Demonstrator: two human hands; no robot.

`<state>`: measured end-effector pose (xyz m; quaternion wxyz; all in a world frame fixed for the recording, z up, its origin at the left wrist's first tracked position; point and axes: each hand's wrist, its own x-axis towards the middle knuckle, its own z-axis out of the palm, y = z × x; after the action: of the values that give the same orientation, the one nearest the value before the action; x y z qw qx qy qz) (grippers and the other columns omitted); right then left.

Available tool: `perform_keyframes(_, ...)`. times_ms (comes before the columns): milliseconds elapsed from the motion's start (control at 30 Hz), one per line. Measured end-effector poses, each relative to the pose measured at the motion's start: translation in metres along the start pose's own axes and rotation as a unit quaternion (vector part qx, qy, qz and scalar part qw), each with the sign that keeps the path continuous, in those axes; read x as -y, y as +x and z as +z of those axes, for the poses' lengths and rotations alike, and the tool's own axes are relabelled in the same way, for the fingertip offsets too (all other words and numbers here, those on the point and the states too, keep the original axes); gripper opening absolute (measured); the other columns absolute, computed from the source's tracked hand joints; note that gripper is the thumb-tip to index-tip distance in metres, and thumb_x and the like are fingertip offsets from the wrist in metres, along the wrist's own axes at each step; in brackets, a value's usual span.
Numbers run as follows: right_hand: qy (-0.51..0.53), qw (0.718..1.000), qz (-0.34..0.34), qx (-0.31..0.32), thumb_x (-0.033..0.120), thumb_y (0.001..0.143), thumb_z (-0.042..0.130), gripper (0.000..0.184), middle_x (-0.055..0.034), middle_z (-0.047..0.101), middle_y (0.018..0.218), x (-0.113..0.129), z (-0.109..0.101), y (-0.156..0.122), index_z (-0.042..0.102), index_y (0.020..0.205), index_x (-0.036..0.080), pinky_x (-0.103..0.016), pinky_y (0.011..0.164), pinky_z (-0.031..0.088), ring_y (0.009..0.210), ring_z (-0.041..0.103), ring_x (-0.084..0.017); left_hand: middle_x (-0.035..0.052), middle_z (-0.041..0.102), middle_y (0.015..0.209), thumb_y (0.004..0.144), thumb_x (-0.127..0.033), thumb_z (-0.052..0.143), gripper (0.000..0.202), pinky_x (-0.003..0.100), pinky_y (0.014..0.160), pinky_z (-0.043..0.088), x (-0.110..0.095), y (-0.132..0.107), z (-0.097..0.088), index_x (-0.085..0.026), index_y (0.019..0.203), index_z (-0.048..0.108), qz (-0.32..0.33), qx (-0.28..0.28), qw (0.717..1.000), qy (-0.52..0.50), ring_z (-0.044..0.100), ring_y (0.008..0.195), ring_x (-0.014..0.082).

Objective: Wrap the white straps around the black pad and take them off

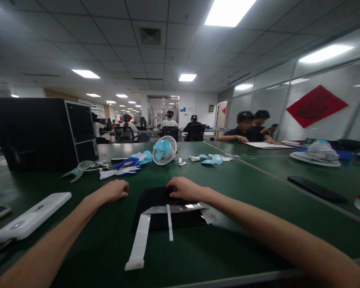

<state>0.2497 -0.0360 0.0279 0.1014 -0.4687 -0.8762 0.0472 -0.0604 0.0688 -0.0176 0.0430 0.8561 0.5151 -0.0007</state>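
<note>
As the head view looks down along both forearms, a flat black panel [154, 198] is seen lying on the green table [93, 248], directly in front of the person and between the arms. Its far edge is met by the right hand [186, 188], whose fingers are bent downward; whether the panel, or something small and dark beneath the fingertips, is gripped cannot be told. This contact is probably meant to steady the piece. The left hand [112, 191] is half curled to the left of the panel, apart from it; no object is seen in it, though its palm is hidden. The small fan [165, 150] and the blue-and-white gloves [121, 168] are placed farther back, presumably so that the arms are not hindered.

The panel looks thin, dark and roughly rectangular. It is crossed by a shiny grey strip [177, 209]; from the strip's left end a long, ridged white ribbon [140, 242] is extended past the near edge. A narrow white strip [169, 224] is laid beside it, and a shorter ribbon [209, 215] is splayed at the right.
</note>
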Motion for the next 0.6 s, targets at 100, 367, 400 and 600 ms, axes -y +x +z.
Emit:
perform_keyframes(100, 0.008, 1.000, 0.017, 0.017, 0.027, 0.079, 0.060, 0.029, -0.0074, 0.067, 0.098, 0.000, 0.003, 0.010, 0.067, 0.104, 0.014, -0.024, 0.070, 0.045, 0.084, 0.060, -0.017, 0.0051, 0.067, 0.098, 0.074, -0.037, 0.054, 0.026, 0.028, 0.071, 0.046, 0.002, 0.002, 0.002, -0.023, 0.094, 0.064, 0.004, 0.006, 1.000, -0.006, 0.063, 0.085, 0.0197)
perform_keyframes(367, 0.050, 0.999, 0.012, -0.001, 0.028, 0.079, 0.059, 0.028, -0.0047, 0.069, 0.092, -0.022, -0.008, 0.003, 0.068, 0.102, 0.015, -0.021, 0.065, 0.043, 0.076, 0.061, -0.014, 0.0071, 0.066, 0.102, 0.073, -0.036, 0.053, 0.030, 0.031, 0.074, 0.048, -0.011, -0.007, -0.007, -0.021, 0.097, 0.063, -0.011, 0.011, 1.000, -0.019, 0.062, 0.090, 0.0223)
perform_keyframes(400, 0.048, 0.999, 0.017, -0.015, 0.028, 0.079, 0.059, 0.028, -0.0046, 0.069, 0.090, -0.027, -0.014, 0.000, 0.069, 0.101, 0.014, -0.021, 0.064, 0.043, 0.074, 0.060, -0.014, 0.0077, 0.066, 0.103, 0.072, -0.036, 0.053, 0.031, 0.032, 0.075, 0.048, -0.015, -0.010, -0.009, -0.021, 0.098, 0.063, -0.014, 0.013, 1.000, -0.019, 0.061, 0.091, 0.0231)
perform_keyframes(600, -0.003, 0.990, 0.110, -0.090, 0.030, 0.076, 0.060, 0.027, -0.0030, 0.069, 0.078, -0.081, -0.059, -0.046, 0.072, 0.095, 0.015, -0.022, 0.061, 0.041, 0.066, 0.059, -0.013, 0.0088, 0.066, 0.102, 0.073, -0.037, 0.049, 0.034, 0.036, 0.077, 0.048, -0.017, -0.010, -0.011, -0.019, 0.099, 0.064, -0.008, 0.030, 0.999, -0.035, 0.061, 0.092, 0.0255)
